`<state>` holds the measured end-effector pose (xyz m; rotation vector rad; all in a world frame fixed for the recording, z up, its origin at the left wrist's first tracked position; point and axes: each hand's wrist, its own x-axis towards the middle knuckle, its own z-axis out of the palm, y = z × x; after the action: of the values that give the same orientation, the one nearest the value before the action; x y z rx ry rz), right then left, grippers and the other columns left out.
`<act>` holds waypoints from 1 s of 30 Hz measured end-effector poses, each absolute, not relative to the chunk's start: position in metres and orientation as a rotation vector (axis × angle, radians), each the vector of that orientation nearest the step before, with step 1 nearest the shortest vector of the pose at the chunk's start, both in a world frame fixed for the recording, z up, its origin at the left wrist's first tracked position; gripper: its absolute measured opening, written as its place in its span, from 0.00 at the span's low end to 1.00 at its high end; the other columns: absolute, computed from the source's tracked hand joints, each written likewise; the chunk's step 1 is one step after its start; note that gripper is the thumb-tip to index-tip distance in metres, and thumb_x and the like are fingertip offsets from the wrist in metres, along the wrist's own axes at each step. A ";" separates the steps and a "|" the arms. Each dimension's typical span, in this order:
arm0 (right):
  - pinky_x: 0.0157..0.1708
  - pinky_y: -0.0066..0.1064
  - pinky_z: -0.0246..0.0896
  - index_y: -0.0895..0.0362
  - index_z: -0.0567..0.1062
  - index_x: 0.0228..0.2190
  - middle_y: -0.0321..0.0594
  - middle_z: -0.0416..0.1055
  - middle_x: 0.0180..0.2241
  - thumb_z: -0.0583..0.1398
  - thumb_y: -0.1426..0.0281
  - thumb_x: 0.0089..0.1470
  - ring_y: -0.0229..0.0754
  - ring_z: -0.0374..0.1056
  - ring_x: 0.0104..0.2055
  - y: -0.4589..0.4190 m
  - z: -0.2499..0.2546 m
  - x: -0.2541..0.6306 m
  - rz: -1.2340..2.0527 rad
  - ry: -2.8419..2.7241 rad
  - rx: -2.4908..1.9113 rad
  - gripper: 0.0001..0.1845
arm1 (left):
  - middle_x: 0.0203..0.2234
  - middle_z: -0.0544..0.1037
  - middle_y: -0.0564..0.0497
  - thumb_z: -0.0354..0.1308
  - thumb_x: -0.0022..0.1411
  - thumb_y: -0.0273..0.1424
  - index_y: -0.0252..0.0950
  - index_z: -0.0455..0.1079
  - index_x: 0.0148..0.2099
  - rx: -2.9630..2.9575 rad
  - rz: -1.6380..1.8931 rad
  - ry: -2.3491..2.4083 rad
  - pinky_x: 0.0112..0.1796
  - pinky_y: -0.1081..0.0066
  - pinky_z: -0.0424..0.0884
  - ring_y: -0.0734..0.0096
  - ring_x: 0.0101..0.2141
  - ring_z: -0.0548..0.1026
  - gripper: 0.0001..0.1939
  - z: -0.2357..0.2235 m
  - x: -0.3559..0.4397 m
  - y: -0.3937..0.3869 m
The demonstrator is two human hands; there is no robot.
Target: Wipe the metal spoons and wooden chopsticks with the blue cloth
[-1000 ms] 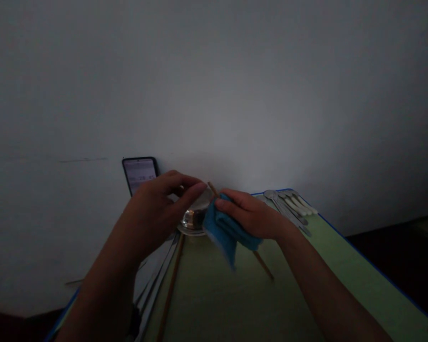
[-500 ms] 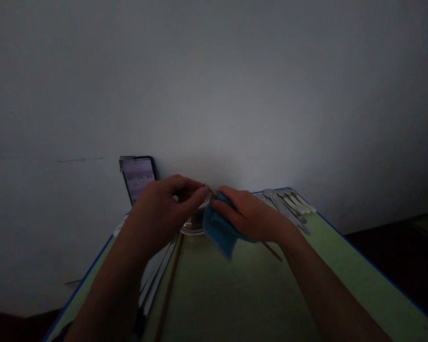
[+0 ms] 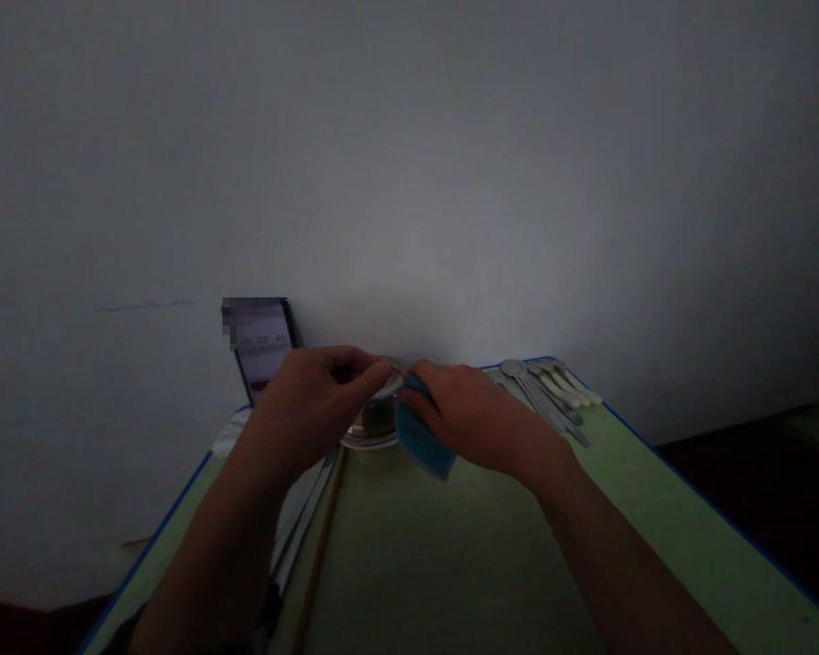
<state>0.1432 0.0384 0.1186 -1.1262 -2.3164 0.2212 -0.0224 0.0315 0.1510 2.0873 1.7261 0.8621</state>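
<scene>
A thin wooden chopstick spans the gap between my hands, above the table. My left hand pinches its end between thumb and fingertips. My right hand is closed over a blue cloth folded around the chopstick, and a corner of the cloth hangs below the fingers. The rest of the chopstick is hidden by the cloth and my right hand. Behind my hands stands a shiny metal bowl-like vessel, partly covered by them.
A phone leans on the wall at the back left. Knives and a long wooden stick lie along the left of the green table. Several spoons and white-handled cutlery rest at the back right.
My right hand and the cloth have shifted slightly along the chopstick, and the cloth hangs differently. The chopstick's far end, seen below my right wrist before, is now hidden.
</scene>
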 end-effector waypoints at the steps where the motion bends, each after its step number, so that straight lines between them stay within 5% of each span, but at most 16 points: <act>1: 0.27 0.33 0.49 0.57 0.68 0.32 0.47 0.73 0.30 0.47 0.64 0.59 0.42 0.65 0.29 0.038 0.120 0.143 0.204 -2.331 -1.151 0.13 | 0.23 0.79 0.52 0.53 0.55 0.42 0.35 0.75 0.31 2.079 0.862 1.726 0.26 0.72 0.64 0.68 0.25 0.73 0.17 0.150 -0.022 0.032; 30: 0.29 0.30 0.51 0.58 0.66 0.36 0.43 0.72 0.32 0.46 0.61 0.60 0.40 0.66 0.32 0.038 0.126 0.153 0.273 -2.474 -1.128 0.15 | 0.20 0.72 0.55 0.48 0.59 0.37 0.34 0.69 0.30 2.293 0.871 1.521 0.24 0.75 0.61 0.72 0.23 0.69 0.14 0.144 -0.022 0.034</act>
<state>0.1532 0.0376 0.1258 -1.1283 -2.4740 0.2729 -0.0217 0.0340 0.1445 2.2934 1.5213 0.8715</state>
